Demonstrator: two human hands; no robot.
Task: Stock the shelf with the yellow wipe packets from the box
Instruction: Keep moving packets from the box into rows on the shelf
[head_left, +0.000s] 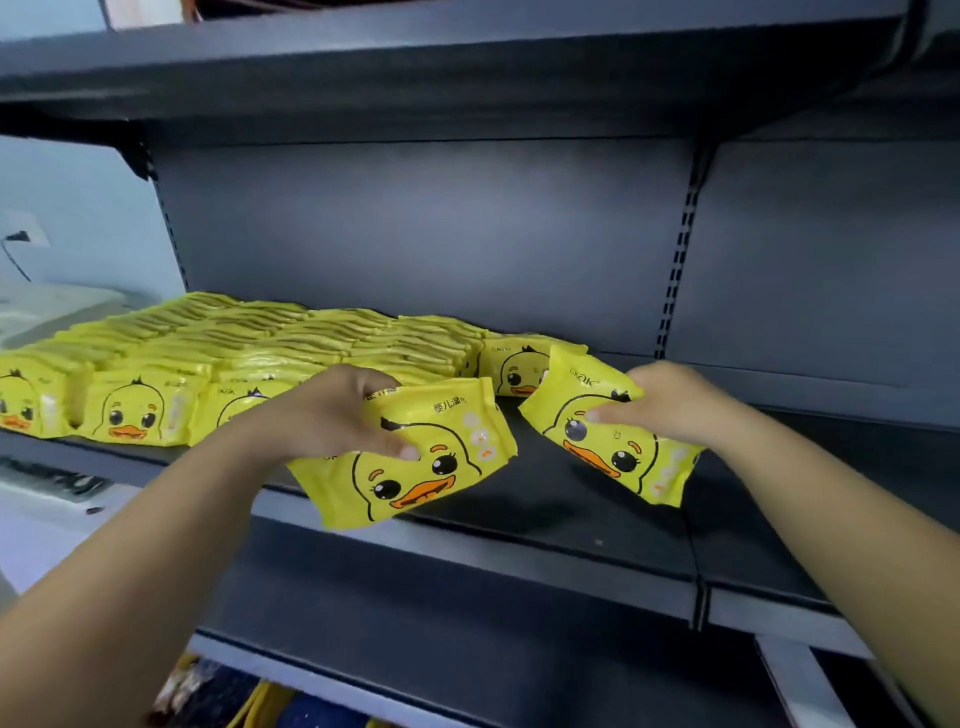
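Two yellow duck-print wipe packets are in hand in the head view, one per hand, both held over the front of the dark metal shelf (545, 519). The left hand (332, 410) grips the left packet (415, 462) with its thumb curled over the face; it juts past the shelf lip and could drop if that grip loosens. The right hand (670, 400) pinches the right packet (613, 441), tilted, near the last standing packet (514, 366) of the stocked rows (234, 343). A careless push could topple those rows. Both forearms reach up and forward, wrists angled inward. The box is out of view.
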